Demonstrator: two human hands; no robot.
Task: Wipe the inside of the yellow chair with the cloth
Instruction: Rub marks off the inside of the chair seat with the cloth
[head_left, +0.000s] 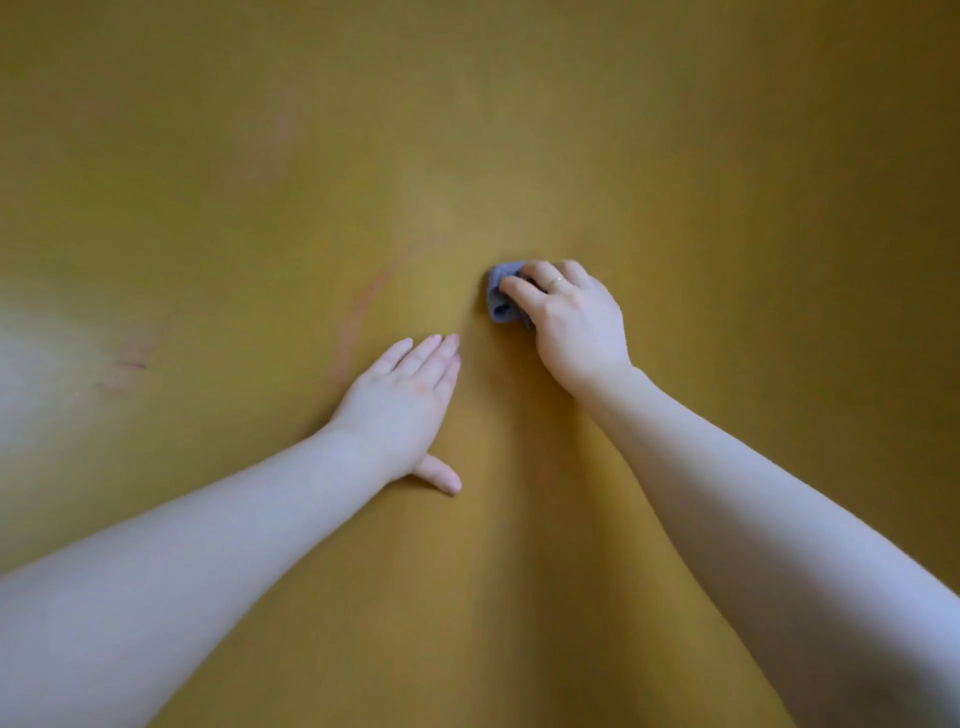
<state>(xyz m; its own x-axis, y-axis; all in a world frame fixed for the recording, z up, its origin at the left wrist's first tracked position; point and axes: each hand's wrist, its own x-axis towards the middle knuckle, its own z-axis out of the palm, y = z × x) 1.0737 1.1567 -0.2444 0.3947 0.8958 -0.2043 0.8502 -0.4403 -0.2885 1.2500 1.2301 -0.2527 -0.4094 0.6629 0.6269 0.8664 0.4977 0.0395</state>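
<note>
Braced flat, left hand (402, 402) steadies; right hand (569, 317) grips cloth (501, 296) mid-wipe on chair (519, 130); next, probably those faint reddish streaks (358, 317).

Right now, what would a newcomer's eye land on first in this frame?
Two bare forearms reaching in from the bottom over the yellow chair surface that fills the view. The right hand, a ring on one finger, grips a small grey cloth just right of centre; the left hand lies flat beside it. Faint reddish streaks run left of the cloth.
</note>
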